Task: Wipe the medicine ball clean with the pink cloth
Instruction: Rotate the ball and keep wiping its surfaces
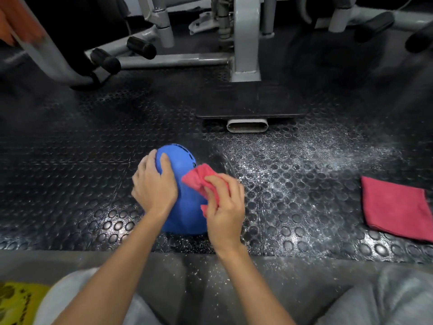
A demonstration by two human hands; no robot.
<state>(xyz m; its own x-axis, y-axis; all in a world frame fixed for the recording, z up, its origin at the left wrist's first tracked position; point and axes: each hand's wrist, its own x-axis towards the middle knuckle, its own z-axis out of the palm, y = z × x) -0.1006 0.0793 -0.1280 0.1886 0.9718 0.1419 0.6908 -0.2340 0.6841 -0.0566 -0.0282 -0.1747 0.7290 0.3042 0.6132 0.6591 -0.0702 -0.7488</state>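
Head view, left grip clasping medicine ball, right grip clutching pink cloth, yellow print blurred

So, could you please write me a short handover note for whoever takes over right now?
Left hand: holds the medicine ball steady on the floor.
Right hand: presses the bunched pink cloth against the ball's right side.
Second cloth: flat on the floor, far right.
Done: cloth is on the ball.
Left: wipe all round; I cannot tell which parts are clean.
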